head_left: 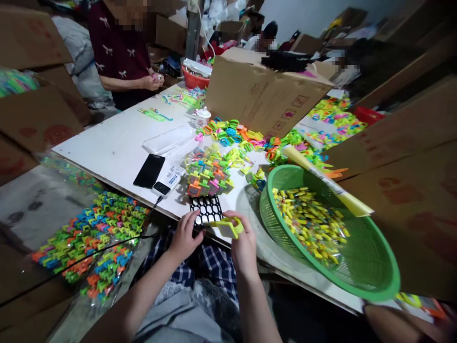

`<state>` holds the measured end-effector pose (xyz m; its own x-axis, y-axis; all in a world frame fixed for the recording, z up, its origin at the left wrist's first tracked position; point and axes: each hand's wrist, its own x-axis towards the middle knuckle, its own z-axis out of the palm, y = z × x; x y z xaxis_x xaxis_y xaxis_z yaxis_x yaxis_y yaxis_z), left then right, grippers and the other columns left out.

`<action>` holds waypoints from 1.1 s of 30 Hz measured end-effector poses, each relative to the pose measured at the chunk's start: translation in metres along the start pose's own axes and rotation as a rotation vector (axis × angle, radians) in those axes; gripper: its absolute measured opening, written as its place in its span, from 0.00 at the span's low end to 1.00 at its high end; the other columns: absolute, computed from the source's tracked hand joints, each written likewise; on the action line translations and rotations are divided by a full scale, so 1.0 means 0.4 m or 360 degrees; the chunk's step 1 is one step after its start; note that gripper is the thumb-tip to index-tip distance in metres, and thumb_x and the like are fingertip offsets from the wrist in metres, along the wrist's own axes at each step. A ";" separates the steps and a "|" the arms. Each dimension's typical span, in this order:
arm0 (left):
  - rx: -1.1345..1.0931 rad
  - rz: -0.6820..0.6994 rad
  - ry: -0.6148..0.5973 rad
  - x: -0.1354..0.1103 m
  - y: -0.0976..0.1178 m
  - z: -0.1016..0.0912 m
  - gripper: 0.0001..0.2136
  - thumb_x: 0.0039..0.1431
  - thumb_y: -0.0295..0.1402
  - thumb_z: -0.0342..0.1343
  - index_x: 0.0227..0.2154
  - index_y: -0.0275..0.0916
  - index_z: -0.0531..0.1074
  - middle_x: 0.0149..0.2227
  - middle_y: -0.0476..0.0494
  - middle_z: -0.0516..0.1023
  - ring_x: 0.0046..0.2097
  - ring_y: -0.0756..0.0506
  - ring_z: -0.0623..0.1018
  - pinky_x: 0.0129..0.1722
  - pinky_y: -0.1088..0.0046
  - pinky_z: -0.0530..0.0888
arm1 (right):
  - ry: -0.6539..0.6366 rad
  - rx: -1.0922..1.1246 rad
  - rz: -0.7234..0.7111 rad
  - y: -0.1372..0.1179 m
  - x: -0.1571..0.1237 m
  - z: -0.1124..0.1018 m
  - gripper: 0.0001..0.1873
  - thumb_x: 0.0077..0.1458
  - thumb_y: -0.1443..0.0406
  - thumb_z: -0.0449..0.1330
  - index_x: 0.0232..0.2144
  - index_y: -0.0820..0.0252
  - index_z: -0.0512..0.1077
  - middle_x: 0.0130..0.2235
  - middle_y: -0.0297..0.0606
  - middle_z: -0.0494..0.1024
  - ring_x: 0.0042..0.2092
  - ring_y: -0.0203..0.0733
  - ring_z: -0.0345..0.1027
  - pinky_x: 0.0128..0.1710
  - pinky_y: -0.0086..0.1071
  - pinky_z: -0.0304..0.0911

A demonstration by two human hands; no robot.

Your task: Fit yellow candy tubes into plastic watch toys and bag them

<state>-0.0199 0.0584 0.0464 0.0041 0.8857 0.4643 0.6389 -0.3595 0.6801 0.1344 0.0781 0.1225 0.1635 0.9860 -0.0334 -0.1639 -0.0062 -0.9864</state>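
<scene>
Right hand: fingers pinched round the looped end of a yellow-green toy watch, which sits at the fingertips over the near table edge, its other end pointing to the left fingers. Left hand: thumb and index part-spread at the near left corner of a black grid tray; can't tell if they grip the tray or just rest there.

To handle it well, judging from this pose: light right-hand pinch on the loop, grey face left uncovered, left fingers steadying the tray corner, left thumb out from under the free end. Both hands are right at the edge, so a slip could drop the watch in the lap.

Around: just beyond the tray from the fingertips, a stack of toy watches crowds its far side. Farther out, loose heap of coloured bands, then a cardboard box blocking the far reach. Right of the right fingers, green basket with small yellow pieces, limiting elbow room that way. Beyond the left fingers, off to the left: black phone, small white device with a trailing cable. Far left past them, a co-worker.
</scene>
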 end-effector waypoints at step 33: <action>0.0472 -0.0193 -0.0290 -0.070 -0.083 0.085 0.23 0.57 0.40 0.56 0.56 0.47 0.65 0.57 0.45 0.70 0.59 0.40 0.65 0.53 0.59 0.59 | -0.0373 -0.1391 -0.0609 0.200 0.124 0.099 0.19 0.59 0.57 0.46 0.25 0.61 0.68 0.26 0.42 0.75 0.28 0.41 0.69 0.30 0.32 0.64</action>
<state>-0.0151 0.0553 -0.0084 0.0344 0.9640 0.2636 0.8381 -0.1715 0.5178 0.0907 0.1331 0.0482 -0.1570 0.9546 0.2531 0.6528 0.2926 -0.6987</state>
